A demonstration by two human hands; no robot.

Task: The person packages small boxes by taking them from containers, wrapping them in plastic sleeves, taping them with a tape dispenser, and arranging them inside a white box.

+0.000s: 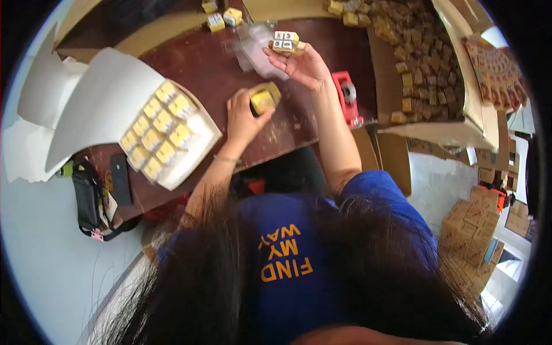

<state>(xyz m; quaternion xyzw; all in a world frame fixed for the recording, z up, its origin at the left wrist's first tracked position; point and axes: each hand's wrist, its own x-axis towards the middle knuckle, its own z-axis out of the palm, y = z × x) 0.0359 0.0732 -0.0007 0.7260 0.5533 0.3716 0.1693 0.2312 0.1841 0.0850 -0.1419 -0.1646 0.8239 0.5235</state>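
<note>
My left hand (242, 119) is closed around the side of a small yellow box (264, 100) over the dark red table. The near side of that box looks dark; its contents are too blurred to tell. My right hand (305, 64) is raised further forward, its fingers curled under a block of several small white-and-yellow boxes (285, 42) with dark marks on top. Beyond and between the hands lies a crumpled clear plastic bag (259, 50), partly behind the right fingers. Beside my right forearm sits a red tape dispenser (348, 96).
At left stands a white carton (198, 135) with rows of small yellow-and-white packs. A large cardboard box (384, 75) at right holds many small boxes. Two loose boxes (224, 19) lie at the back. A dark case (120, 179) and black bag (86, 198) are at the left edge.
</note>
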